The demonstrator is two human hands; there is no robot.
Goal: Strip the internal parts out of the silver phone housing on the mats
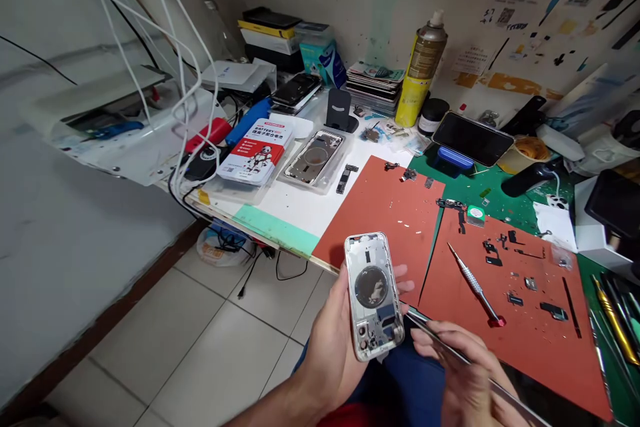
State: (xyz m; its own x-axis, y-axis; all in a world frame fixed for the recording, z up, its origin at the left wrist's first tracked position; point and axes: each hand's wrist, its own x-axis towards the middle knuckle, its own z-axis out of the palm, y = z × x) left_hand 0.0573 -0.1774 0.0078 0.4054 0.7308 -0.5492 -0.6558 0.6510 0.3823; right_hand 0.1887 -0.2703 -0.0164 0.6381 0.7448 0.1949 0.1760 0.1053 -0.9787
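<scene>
My left hand is wrapped round a phone back housing, holding it upright with its inside facing me. A dark charging ring lies in its middle, and camera openings show at its lower left. My right hand is closed on slim metal tweezers, whose tip is close to the housing's lower right edge. Whether the tip touches the edge, I cannot tell. On the red mat to the right lies a silver screwdriver with a red cap, among several small phone parts.
Another phone housing sits in a clear tray beside a battery box. A yellow spray can stands at the back, near a dark phone. White cables hang at the left; tools lie far right.
</scene>
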